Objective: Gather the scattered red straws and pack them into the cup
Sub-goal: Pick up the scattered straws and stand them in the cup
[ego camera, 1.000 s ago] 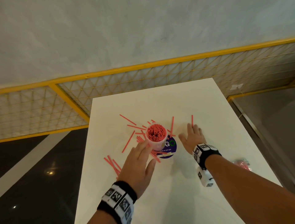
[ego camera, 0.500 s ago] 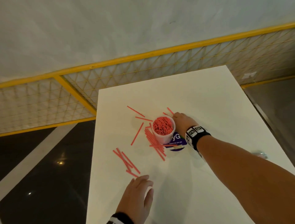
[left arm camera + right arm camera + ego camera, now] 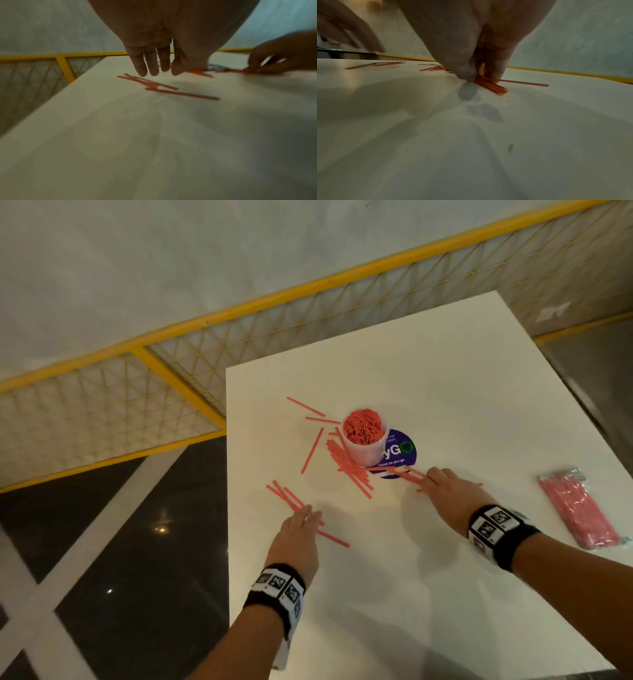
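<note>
A white cup (image 3: pixel 365 451) packed with red straws stands upright mid-table, partly on a purple round sticker (image 3: pixel 402 451). Loose red straws (image 3: pixel 346 467) lie in a heap at its left foot, with others fanned farther left (image 3: pixel 311 450). My right hand (image 3: pixel 430 475) is in front of the cup; in the right wrist view its thumb and fingers (image 3: pixel 465 70) pinch a small bundle of red straws (image 3: pixel 493 87) against the table. My left hand (image 3: pixel 308 513) hovers with straight fingers (image 3: pixel 142 67) just over a separate group of straws (image 3: pixel 154 84) near the table's left edge.
A clear packet of red straws (image 3: pixel 579 508) lies near the right edge of the white table (image 3: pixel 411 594). Beyond the table runs a yellow mesh railing (image 3: pixel 171 378). To the left the table drops to a dark floor (image 3: pixel 137 542).
My right hand came round from behind the cup to its front, now pinching straws. My left hand reached forward to the straw group at the left edge.
</note>
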Tool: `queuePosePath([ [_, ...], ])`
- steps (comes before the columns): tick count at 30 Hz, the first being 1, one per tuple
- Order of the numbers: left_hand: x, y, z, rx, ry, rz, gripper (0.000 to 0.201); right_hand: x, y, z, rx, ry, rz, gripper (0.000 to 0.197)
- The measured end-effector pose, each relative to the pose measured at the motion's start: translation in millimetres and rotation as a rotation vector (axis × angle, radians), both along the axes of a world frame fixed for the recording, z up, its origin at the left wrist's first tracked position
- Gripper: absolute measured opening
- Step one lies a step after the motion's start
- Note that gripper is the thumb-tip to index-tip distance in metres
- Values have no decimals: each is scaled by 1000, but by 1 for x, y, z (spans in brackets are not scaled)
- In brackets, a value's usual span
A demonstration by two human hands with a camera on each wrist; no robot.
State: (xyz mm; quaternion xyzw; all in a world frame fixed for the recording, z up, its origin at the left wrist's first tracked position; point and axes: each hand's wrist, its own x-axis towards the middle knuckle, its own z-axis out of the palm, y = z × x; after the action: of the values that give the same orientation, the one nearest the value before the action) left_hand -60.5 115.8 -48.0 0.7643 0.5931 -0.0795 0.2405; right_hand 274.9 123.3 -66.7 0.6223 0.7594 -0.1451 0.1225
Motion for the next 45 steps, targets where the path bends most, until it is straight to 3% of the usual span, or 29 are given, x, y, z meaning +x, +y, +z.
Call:
queuePosePath([
  [2, -10, 14, 0, -36, 121, -68, 81, -3, -19, 0, -23, 39, 10, 62],
  [5, -20, 34, 2, -79, 284, -126, 88, -2, -38, -3, -19, 98, -50, 46],
  [9, -28, 47, 1, -57, 304, -153, 80, -5, -54, -8, -29, 289, -243, 71],
  [12, -28, 50, -2, -1, 321, -202, 60, -10, -52, -9, 4, 341, -398, 66],
  [15, -24, 52, 0, 8, 400, -264, 37, -12, -47, -9, 1, 273, -461, 51],
  [17, -21, 53, 2, -2, 458, -321, 30, -13, -44, -9, -2, 222, -441, 33],
  [20, -18, 55, -1, -6, 489, -406, 26, -19, -39, -4, -61, 116, -408, 22],
  [28, 7, 37, -24, -33, 478, -379, 28, -41, -38, 3, -143, -178, -369, 28],
  [35, 13, 25, -37, 47, 539, -354, 35, -42, -36, -5, -160, -164, -414, 31],
  [42, 11, 25, -30, -1, 417, -337, 25, -39, -39, -6, -129, -147, -374, 29],
  [45, 3, 22, -22, -58, 377, -227, 30, -39, -43, -5, -107, -159, -332, 28],
])
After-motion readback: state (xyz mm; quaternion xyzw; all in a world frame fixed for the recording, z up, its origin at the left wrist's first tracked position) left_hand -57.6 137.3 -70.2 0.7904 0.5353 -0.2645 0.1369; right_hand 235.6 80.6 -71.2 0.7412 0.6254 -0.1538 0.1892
